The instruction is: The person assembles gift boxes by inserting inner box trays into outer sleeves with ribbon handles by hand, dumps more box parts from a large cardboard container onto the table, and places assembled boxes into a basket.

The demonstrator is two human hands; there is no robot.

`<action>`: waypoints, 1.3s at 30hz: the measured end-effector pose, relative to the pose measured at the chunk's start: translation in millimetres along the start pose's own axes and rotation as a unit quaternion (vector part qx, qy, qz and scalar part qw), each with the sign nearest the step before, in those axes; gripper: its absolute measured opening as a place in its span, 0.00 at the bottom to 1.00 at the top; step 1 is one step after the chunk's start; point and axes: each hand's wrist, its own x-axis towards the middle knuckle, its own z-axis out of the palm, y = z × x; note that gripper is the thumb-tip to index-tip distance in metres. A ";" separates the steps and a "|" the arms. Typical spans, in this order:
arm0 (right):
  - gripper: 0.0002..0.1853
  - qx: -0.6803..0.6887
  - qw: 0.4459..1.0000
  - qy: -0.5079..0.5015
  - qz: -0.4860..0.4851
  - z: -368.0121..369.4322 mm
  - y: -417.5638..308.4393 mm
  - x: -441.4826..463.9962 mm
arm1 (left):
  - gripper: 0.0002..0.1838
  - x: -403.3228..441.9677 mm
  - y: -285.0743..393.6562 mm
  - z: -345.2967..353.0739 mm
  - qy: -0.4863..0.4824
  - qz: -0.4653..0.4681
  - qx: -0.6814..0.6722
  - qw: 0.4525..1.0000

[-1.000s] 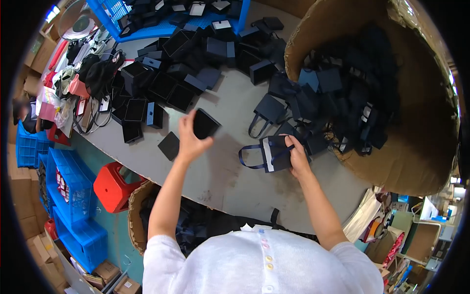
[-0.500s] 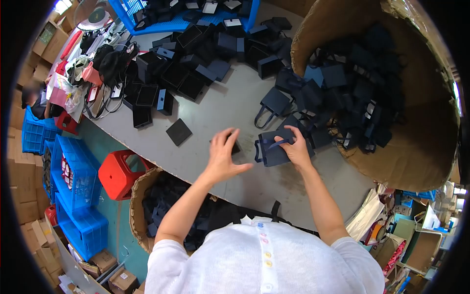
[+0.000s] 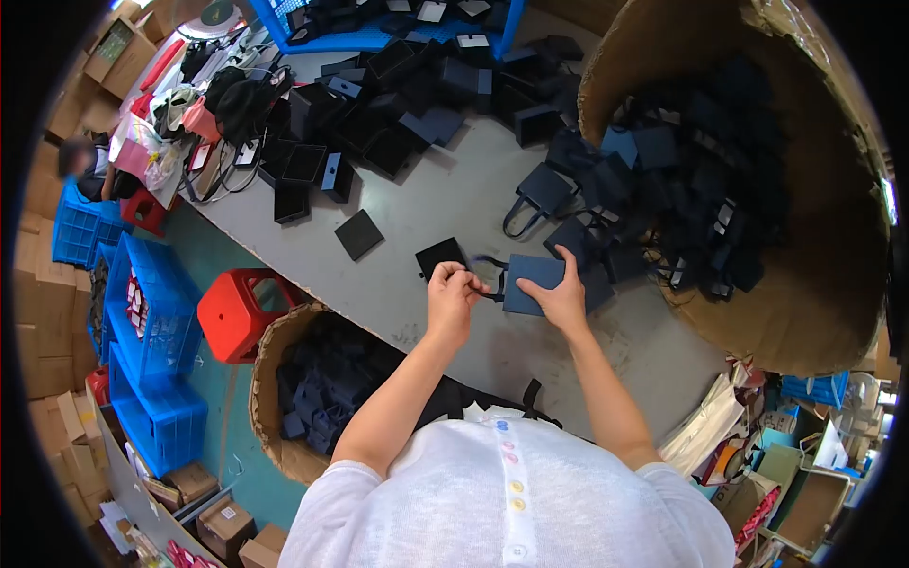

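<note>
A small dark blue gift bag (image 3: 526, 281) is gripped by my right hand (image 3: 562, 301), thumb across its flat face. From its left side ribbon handles stick out, and my left hand (image 3: 454, 295) pinches at their end with closed fingers. Just behind my left hand lies a black open box (image 3: 440, 254), partly covered by the fingers. A flat dark square (image 3: 359, 235) rests on the table to the left. Beyond my right hand, another dark blue bag (image 3: 544, 189) lies with its handle loop toward me.
A large cardboard drum (image 3: 805, 322) full of dark bags lies open at right. Many dark boxes (image 3: 379, 142) are heaped at the back below a blue crate (image 3: 379, 40). A red stool (image 3: 237, 312) and a cardboard bin (image 3: 270, 398) stand left. Another person (image 3: 99, 170) is at far left.
My left hand has moved right and closed from spread fingers onto the bag's handles. The bag in my right hand has turned, its flat face now upward. The view has shifted slightly.
</note>
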 end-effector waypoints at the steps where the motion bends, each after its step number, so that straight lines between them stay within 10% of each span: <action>1: 0.50 -0.040 0.998 0.019 -0.037 7.6 8.7 -1.3 | 0.02 -2.5 0.8 1.8 0.007 0.047 0.038 0.998; 3: 0.51 -0.049 0.996 0.027 -0.072 18.9 8.2 -9.6 | 0.02 -11.7 1.8 13.6 -0.030 0.126 0.177 0.976; 7: 0.42 -0.009 0.982 0.012 -0.187 50.6 8.6 -23.2 | 0.12 -39.1 -6.6 40.3 -0.140 0.323 0.549 0.758; 11: 0.30 0.076 0.977 0.022 -0.199 51.7 -26.6 -36.2 | 0.16 -54.4 -15.8 47.0 -0.153 0.365 0.662 0.637; 15: 0.23 0.154 0.986 -0.019 -0.052 64.0 2.0 -21.1 | 0.16 -71.2 -32.3 37.6 -0.184 0.426 0.642 0.611; 19: 0.21 0.072 0.970 0.067 -0.221 67.3 14.6 -24.4 | 0.18 -81.7 -30.9 29.3 -0.229 0.384 0.616 0.648; 22: 0.16 0.192 0.980 0.052 -0.027 65.8 52.3 8.0 | 0.18 -82.9 -15.6 20.4 -0.209 0.410 0.569 0.681; 25: 0.13 0.184 0.974 0.107 -0.074 45.5 61.3 23.2 | 0.23 -39.0 -2.6 -15.0 -0.134 0.479 0.508 0.703; 29: 0.26 0.156 0.979 0.074 -0.109 20.2 58.2 30.7 | 0.56 48.4 -12.6 -69.6 -0.027 0.254 0.781 0.570; 31: 0.13 0.177 0.978 0.062 -0.089 19.5 65.7 37.2 | 0.64 91.3 -27.2 -95.6 -0.046 0.193 0.813 0.547; 39: 0.15 0.133 0.990 -0.013 -0.052 -13.2 42.8 34.4 | 0.51 47.4 52.5 -52.9 -0.061 0.304 0.600 0.737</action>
